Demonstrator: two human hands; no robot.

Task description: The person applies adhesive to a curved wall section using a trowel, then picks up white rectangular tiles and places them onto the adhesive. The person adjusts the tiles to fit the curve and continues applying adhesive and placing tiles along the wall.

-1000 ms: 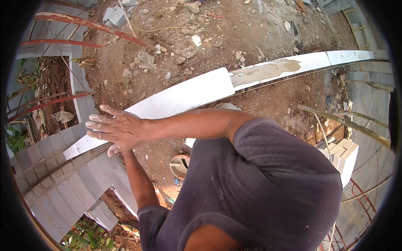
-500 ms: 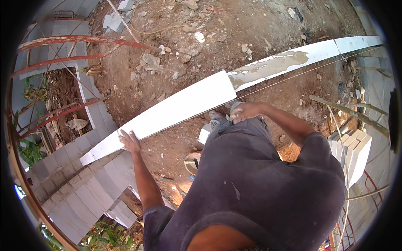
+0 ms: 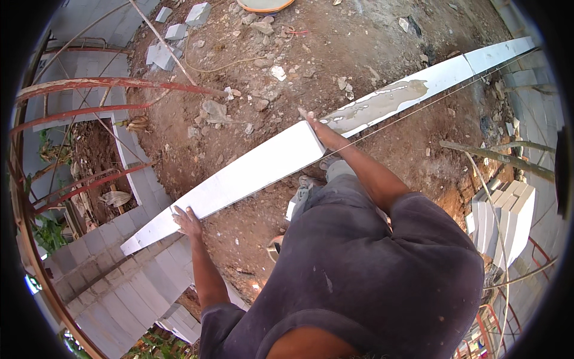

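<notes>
A long row of white blocks [image 3: 257, 161] crosses the view from lower left to upper right. My left hand [image 3: 188, 221] rests flat on its top with the fingers spread, toward the left end. At the end face of the raised block my right hand [image 3: 317, 128] lies with fingers stretched out past the far corner; part of its contact is hidden. Beyond that end, the lower white course [image 3: 490, 57] carries a patch of wet grey mortar [image 3: 388, 102]. A taut string [image 3: 406, 113] runs along the near side of the row.
Red metal bars [image 3: 119, 84] and a leaning pole stand at the left. A grey block wall [image 3: 131, 287] lies at lower left. At right are stacked light blocks [image 3: 508, 218] and wooden poles [image 3: 496, 158]. Rubble [image 3: 263, 27] and a round orange-rimmed container [image 3: 266, 6] lie beyond the row.
My right hand has moved from in front of my legs forward to the raised block's end. My left hand stays on the row. The view has shifted, bringing the round container into sight.
</notes>
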